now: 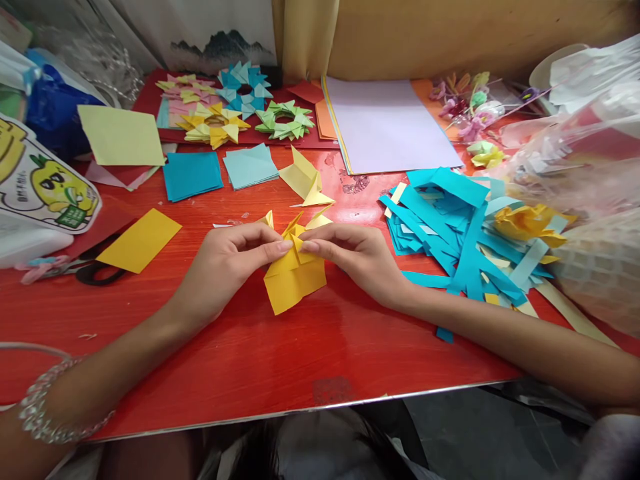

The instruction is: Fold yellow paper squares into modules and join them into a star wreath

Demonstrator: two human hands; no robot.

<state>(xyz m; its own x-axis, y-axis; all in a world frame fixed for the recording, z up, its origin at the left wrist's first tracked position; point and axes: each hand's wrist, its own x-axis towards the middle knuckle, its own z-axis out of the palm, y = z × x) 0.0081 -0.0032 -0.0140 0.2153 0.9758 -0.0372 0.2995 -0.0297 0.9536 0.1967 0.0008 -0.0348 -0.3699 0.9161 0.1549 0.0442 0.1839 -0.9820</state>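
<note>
Above the middle of the red table, both hands pinch a partly folded piece of yellow origami paper [295, 283]. My left hand [235, 260] grips its upper left part between thumb and forefinger. On the other side, my right hand [353, 257] holds the upper right part the same way. Pointed yellow flaps stick up between the fingertips, and a flat sheet part hangs below them. Some of the folds are hidden by the fingers. Just beyond lies a pale yellow folded paper piece [309, 180].
Blue paper strips [450, 233] are heaped at right, by my right forearm. Blue squares [193, 175], light blue squares [251, 165] and a yellow sheet [140, 240] lie at left, near black-handled scissors [100, 272]. Folded paper rings [285, 121] and lilac sheets [390, 123] are at the back.
</note>
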